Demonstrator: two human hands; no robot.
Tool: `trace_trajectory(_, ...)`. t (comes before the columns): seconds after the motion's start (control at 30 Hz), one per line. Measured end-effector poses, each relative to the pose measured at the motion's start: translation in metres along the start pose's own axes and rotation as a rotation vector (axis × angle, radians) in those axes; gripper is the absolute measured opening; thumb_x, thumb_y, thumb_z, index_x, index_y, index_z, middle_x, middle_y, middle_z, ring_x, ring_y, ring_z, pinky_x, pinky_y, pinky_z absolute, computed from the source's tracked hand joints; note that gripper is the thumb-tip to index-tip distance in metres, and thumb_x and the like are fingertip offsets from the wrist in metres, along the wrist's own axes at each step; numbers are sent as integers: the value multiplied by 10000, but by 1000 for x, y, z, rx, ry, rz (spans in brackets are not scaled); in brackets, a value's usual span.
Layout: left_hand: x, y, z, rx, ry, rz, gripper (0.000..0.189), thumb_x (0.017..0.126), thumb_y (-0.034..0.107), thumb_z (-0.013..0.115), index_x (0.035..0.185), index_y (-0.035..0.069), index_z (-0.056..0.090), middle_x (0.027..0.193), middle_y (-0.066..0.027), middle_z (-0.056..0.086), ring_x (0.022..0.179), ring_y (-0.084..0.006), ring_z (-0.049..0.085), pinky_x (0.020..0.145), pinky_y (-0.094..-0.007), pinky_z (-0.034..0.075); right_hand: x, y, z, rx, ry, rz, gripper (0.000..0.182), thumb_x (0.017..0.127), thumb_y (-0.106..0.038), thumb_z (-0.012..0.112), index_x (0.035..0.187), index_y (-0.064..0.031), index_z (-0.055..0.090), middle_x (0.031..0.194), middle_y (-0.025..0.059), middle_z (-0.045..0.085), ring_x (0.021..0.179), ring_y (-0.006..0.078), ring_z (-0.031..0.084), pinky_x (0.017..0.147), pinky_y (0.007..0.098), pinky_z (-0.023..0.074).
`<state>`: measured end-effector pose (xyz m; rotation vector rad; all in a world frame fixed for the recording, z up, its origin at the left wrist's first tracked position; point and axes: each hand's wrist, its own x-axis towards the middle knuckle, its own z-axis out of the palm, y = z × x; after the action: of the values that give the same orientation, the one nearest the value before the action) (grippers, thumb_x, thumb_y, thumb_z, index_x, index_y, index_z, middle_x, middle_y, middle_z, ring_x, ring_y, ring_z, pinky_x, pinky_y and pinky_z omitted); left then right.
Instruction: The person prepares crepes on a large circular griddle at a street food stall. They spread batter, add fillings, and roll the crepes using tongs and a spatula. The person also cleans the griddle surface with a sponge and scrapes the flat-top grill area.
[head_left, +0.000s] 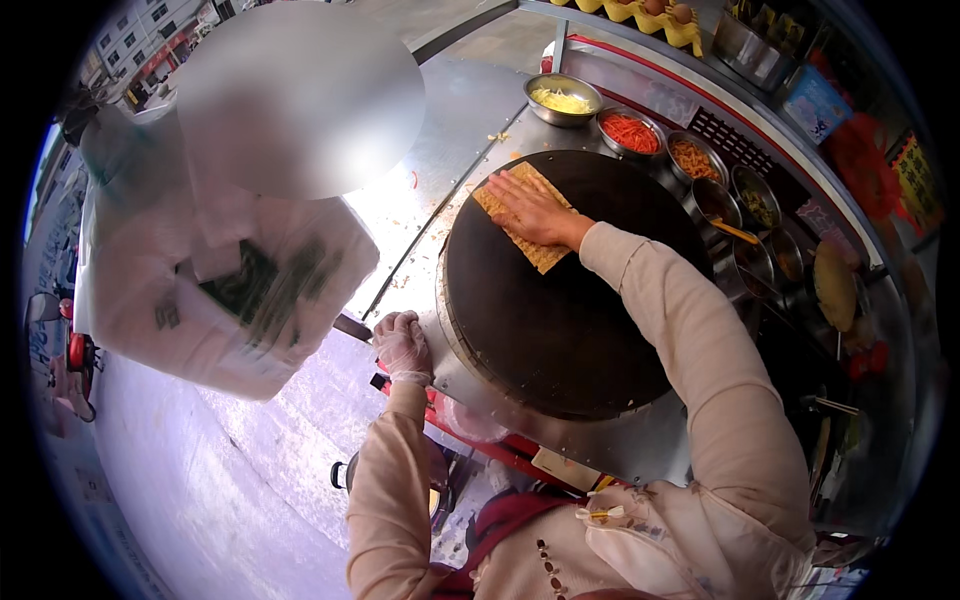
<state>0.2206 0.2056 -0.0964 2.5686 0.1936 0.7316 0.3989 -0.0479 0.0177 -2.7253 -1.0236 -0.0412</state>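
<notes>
My right hand (534, 210) lies flat on a yellow-brown cleaning pad (551, 259), its bare fingers spread over the top. The pad rests on the far left part of a large round black griddle (555, 322). In a clear plastic glove, my left hand (403, 346) has its fingers curled at the near left corner of the steel counter (450, 375), left of the griddle. Whether those fingers grip the counter's edge is hard to see. Small food crumbs (401, 281) are scattered on the counter beside the griddle.
Steel bowls of yellow shreds (561, 100), orange-red shreds (630, 133) and brown shreds (694, 159) line the far right side, with sauce pots (714, 202) beyond. An egg tray (637, 16) sits above. Translucent plastic bags (225, 300) hang at the left. A lidded pot (435, 465) stands below.
</notes>
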Motion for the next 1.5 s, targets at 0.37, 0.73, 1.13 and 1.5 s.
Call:
trace_trajectory(0.37, -1, -2, -5, 16, 13, 5, 90, 765, 136, 538, 840, 130, 588, 927, -93, 544, 914, -291, 475, 809, -413, 376, 13, -9, 7, 54, 50, -2, 582, 910, -464, 278, 1351, -86, 257, 1420, 76, 216, 1330, 217, 122, 1066, 424, 82)
trace_trajectory(0.73, 3, 2, -3, 3, -11, -14, 86, 776, 185, 537, 844, 173, 588, 944, -67, 550, 952, -283, 469, 828, -410, 353, -68, -109, 15, 53, -33, -289, 560, 904, -402, 329, 1343, -59, 270, 1415, 78, 229, 1327, 208, 146, 1069, 400, 80)
trace_trajectory(1.13, 0, 0, -2, 50, 40, 21, 94, 778, 200, 534, 849, 179, 592, 934, -57, 561, 932, -286, 486, 811, -408, 372, -196, -117, -13, 60, -174, -421, 535, 887, -357, 378, 1342, -89, 287, 1411, 81, 238, 1322, 221, 166, 1071, 417, 92)
trace_trajectory(1.5, 4, -3, 1, 110, -58, 14, 116, 785, 194, 527, 881, 180, 591, 984, -47, 551, 946, -275, 472, 808, -410, 373, -257, 37, -53, -80, -40, 17, 578, 898, -468, 289, 1378, -158, 201, 1432, 45, 182, 1325, 218, 148, 1073, 405, 81)
